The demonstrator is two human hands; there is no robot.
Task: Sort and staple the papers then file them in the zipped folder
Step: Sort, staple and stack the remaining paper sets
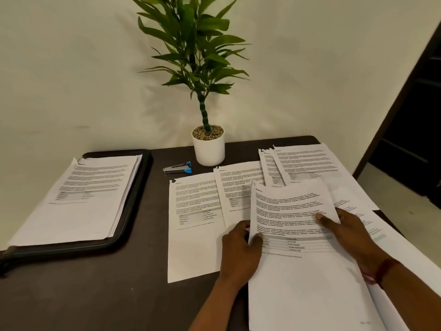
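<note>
A printed sheet [293, 211] is lifted above the table at the front right. My left hand [239, 252] pinches its left edge, thumb on top. My right hand [343, 232] grips its right edge, thumb pressing on the text. Under it lies a loose pile of more papers [386, 237]. Three other groups of sheets lie flat: one at centre [193, 225], one beside it [236, 187], and an overlapping set at the back right [310, 163]. A thick stack of papers [81, 197] rests on the open black zipped folder [133, 211] at left. A silver and blue stapler [177, 168] lies behind the centre sheet.
A potted plant in a white pot [208, 149] stands at the back middle against the wall. The dark table [95, 295] has bare surface at the front left. A dark doorway [412, 127] is at the right.
</note>
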